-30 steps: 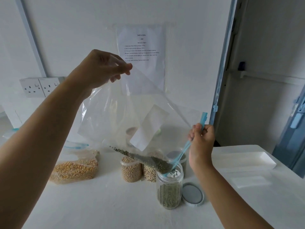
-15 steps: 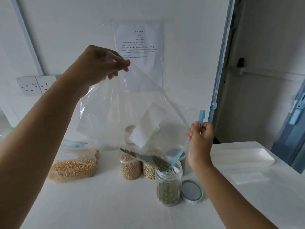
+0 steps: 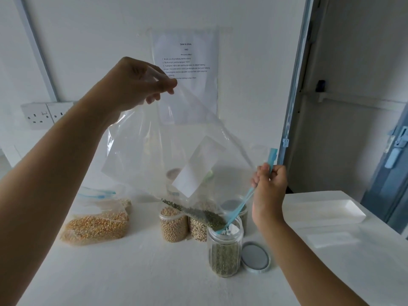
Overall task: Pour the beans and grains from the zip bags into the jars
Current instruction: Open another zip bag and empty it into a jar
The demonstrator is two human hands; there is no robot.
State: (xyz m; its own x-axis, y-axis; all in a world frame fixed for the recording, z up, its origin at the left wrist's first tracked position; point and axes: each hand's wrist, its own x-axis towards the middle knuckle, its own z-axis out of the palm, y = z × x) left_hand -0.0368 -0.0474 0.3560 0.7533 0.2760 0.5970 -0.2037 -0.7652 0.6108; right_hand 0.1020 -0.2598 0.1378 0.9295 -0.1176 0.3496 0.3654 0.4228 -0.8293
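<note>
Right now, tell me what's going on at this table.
A person is tipping a clear zip bag of green beans into an open jar. The left hand pinches the bag's raised corner, while the right hand grips the blue zip strip and holds the bag's mouth at the jar's opening. Only a thin line of beans lies along the bag's lower edge, and the jar is mostly filled. Its lid lies beside it; a bag of yellow kernels lies at the left.

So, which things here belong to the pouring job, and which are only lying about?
Job: zip bag, green beans, open jar, lid, corn bag, filled jars, left hand, right hand.
Lying about: white tray, wall socket, sheet on the wall.
</note>
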